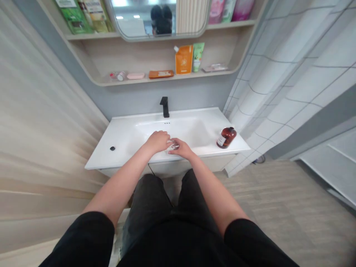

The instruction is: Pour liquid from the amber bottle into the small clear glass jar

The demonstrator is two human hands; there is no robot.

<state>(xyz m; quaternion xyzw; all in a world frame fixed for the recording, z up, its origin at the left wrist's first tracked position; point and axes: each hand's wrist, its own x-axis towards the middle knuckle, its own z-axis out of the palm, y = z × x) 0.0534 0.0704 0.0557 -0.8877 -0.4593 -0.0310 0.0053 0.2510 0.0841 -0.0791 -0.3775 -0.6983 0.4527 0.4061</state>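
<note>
While the hands meet over the front of the white basin (191,129), the left hand (158,142) curves downward, half-closed, and the right hand (182,148) reaches toward a small clear object (172,145) between them. Whether either grips it is impossible to tell. An amber glass bottle (226,138) stands at their three o'clock.

**Two hands meeting over a white bathroom sink**

So my left hand (158,142) and right hand (182,148) are almost touching over the front edge of the sink surface (178,113), with a small see-through thing (172,145) right between the fingers, too small to make out. Way out past the right hand there's an amber bottle (226,137) standing upright. A black faucet (164,106) sits straight ahead of both hands, and a little black knob (112,148) is off left of the left hand. Above the faucet, a shelf (167,79) holds an orange pouch (183,59).
</note>
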